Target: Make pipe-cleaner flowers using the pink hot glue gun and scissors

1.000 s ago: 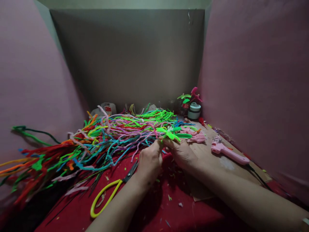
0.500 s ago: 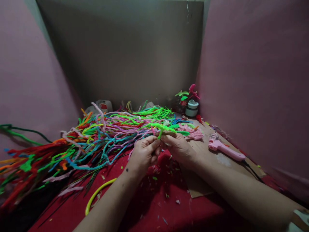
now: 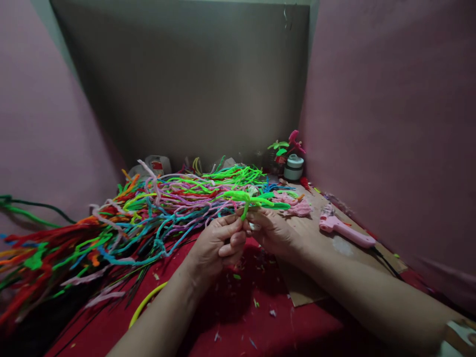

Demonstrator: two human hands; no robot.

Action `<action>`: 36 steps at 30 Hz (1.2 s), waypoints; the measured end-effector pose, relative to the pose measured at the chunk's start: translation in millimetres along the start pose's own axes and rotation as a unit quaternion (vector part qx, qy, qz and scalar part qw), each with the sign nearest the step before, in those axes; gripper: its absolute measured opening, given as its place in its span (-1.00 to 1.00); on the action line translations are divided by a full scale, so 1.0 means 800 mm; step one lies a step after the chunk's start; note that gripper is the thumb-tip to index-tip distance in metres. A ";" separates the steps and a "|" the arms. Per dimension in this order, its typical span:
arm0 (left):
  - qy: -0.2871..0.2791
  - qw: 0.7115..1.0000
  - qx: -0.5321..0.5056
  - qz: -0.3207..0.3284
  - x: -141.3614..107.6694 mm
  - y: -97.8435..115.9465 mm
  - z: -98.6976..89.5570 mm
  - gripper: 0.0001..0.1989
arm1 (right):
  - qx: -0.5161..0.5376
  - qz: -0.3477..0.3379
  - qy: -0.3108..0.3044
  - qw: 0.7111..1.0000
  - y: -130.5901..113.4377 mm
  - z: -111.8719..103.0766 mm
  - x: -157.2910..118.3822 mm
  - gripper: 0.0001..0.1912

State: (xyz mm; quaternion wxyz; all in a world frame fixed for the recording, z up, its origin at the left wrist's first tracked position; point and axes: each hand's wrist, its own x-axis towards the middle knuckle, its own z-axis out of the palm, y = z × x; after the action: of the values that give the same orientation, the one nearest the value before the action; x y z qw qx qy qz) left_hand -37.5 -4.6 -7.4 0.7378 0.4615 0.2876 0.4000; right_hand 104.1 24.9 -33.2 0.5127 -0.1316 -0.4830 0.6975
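Observation:
Between my two hands is a bright green pipe-cleaner piece [image 3: 243,198], with looped arms spreading sideways from a short twisted stem. My left hand [image 3: 222,239] pinches the lower stem between thumb and forefinger, the other fingers curled. My right hand [image 3: 274,230] closes on the same piece from the right, just under its arms; its fingertips are partly hidden. Behind the hands spreads a large heap of coloured pipe cleaners [image 3: 178,198], mostly green, lilac, blue, red and orange.
On the cardboard [image 3: 314,258] at right lies a pink hot glue gun [image 3: 347,232] with a black cord. Pink fuzzy pieces [image 3: 296,204] and a lidded jar [image 3: 293,167] sit farther back. A yellow ring [image 3: 147,302] and scraps lie on the red cloth [image 3: 223,327].
The green piece has turned a little, its arms reaching farther left and its stem showing more. My left fingers have shifted slightly on the stem. The view has moved slightly.

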 end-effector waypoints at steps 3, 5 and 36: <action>0.082 0.980 0.167 0.069 0.003 -0.004 0.002 -0.73 | 0.011 -0.008 0.056 0.998 0.007 -0.001 0.002 -0.80; 0.171 0.919 0.313 0.166 0.005 -0.011 0.004 -0.78 | -0.001 -0.024 0.094 0.995 0.011 -0.001 0.002 -0.81; 0.079 0.995 0.038 0.049 0.009 -0.011 0.011 -0.82 | 0.035 -0.002 0.064 0.997 0.013 -0.002 0.001 -0.73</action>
State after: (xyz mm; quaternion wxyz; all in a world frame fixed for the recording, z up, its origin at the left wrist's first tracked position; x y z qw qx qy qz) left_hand -24.1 -4.6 -12.0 0.6742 0.4694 0.3370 0.4599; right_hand 98.7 26.0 -42.2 0.5485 -0.1568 -0.4247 0.7029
